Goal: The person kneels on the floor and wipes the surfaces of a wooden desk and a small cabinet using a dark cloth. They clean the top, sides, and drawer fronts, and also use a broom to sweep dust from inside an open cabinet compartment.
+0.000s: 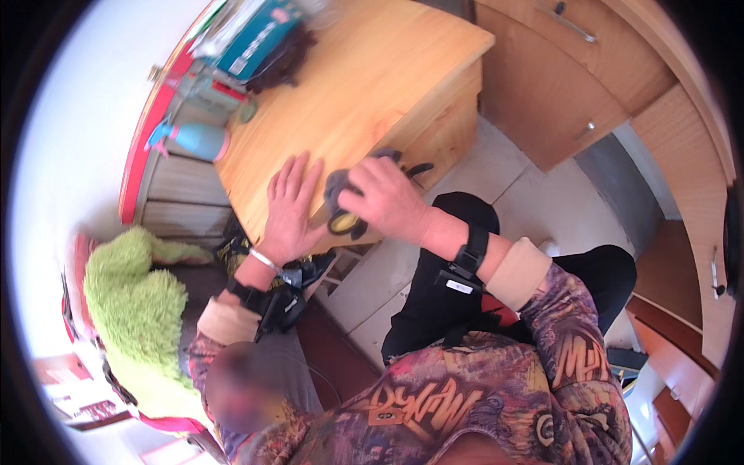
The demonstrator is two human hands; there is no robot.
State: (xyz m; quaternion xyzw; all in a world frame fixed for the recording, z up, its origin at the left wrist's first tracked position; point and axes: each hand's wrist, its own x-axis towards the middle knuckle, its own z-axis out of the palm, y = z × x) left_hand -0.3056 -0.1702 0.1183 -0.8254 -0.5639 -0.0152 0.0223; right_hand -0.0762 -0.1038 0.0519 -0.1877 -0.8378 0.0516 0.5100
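My right hand [381, 197] is closed on a soft dark grey cloth item [337, 187] at the near edge of the pale wooden table [372, 75]. The item has black and yellow parts, one of them rounded beneath my fingers; its exact kind cannot be told. Left of it, my left hand [290, 209] rests palm down near the table's corner, fingers spread, with nothing seen in it. Part of the grey item is hidden by my right hand.
A blue spray bottle [197, 139] stands at the table's left side. Behind it are a teal box [256, 40] and a dark, frilly bundle [285, 61]. A green furry plush [139, 302] lies at the left. Wooden cabinets [540, 75] stand at the right.
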